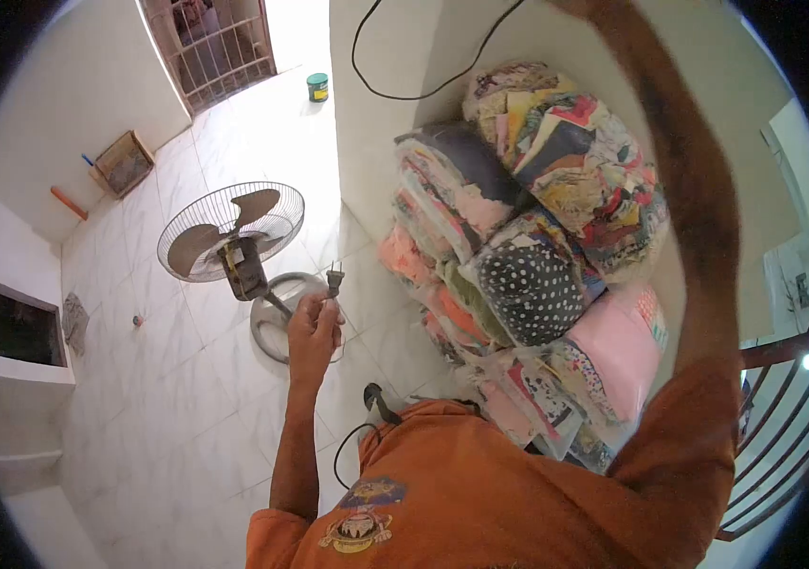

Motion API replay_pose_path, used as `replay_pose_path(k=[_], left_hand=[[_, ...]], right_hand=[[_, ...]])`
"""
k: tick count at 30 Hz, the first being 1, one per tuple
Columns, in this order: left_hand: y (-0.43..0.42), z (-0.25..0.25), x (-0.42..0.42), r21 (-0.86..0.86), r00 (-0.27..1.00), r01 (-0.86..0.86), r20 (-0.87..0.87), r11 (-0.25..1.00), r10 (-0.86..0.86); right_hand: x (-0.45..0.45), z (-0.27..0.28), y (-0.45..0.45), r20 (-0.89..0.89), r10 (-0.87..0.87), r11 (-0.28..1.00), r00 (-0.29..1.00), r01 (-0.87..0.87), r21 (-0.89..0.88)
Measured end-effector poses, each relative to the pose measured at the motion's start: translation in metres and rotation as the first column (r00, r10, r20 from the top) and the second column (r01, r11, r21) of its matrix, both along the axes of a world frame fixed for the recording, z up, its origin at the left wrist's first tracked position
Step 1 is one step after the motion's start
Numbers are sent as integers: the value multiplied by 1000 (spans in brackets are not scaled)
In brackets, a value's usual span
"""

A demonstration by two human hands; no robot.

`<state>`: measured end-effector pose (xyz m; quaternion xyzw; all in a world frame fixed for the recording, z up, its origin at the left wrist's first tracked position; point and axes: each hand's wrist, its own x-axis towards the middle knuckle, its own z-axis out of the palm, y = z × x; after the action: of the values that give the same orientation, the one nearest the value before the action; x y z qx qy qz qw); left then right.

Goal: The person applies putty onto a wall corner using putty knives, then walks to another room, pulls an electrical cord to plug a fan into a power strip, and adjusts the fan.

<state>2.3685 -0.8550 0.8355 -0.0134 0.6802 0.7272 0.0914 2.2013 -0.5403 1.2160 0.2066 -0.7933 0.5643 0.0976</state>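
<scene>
My left hand [315, 325] is closed on a dark two-pin plug [335, 278], its prongs pointing up. Just beyond it stands a pedestal fan [233, 232] with a wire cage and a round grey base [267, 337] on the tiled floor. My right arm reaches up along the right side; my right hand [580, 8] shows only in part at the top edge, its fingers cut off by the frame. Near it a black cable [423, 98] hangs in a loop against the wall. Another stretch of cable [336, 465] curves beside my orange shirt.
Bagged bundles of cloth [533, 284] are piled against the wall at right. A green tub [317, 87] stands near a barred door [220, 47], with a person partly visible behind it. A framed tray [125, 164] leans at left. Metal railing [784, 417] is at far right.
</scene>
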Motion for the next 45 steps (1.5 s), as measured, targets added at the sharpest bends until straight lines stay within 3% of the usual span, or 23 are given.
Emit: replay_pose_path(k=[4,5,6,8,11,13,17,23,31,36,42,45], left_hand=[[-7,-2,-30,-88,999,-6,-40,996,2],[-6,-1,-39,-158,996,-26,-89,987,12],[-2,1,-50,-230,990,-55,-137,972,24],[5,10,-72,-376,970,-118,-240,919,26],[21,35,-105,-557,920,-183,-387,810,-58],[34,48,-122,-642,875,-207,-458,738,-154],[63,62,-148,-777,895,-171,-379,606,-234],[85,41,-188,-848,886,-227,-384,479,-259],[83,30,-212,-947,874,-212,-293,240,-388],[70,27,-224,-968,864,-180,-241,174,-443],[61,13,-233,-956,858,-160,-258,247,-443],[62,12,-234,-952,907,-70,-185,299,-378]], right_hand=[[-5,-150,-9,304,-18,998,953,33,-45],[-10,-193,-11,392,8,990,920,47,-130],[-25,-235,-13,607,153,882,779,170,-440],[-28,-300,-23,584,318,729,747,200,-654],[-29,-354,-34,509,508,529,695,215,-821],[-35,-372,-40,475,565,459,675,221,-861],[-59,-392,-40,438,613,408,658,212,-888],[-99,-429,-37,563,552,618,616,151,-771],[-116,-440,-50,714,460,731,528,232,-642],[-122,-439,-64,728,472,706,497,280,-650],[-127,-448,-74,719,476,720,506,245,-649],[-127,-459,-79,739,441,756,510,233,-612]])
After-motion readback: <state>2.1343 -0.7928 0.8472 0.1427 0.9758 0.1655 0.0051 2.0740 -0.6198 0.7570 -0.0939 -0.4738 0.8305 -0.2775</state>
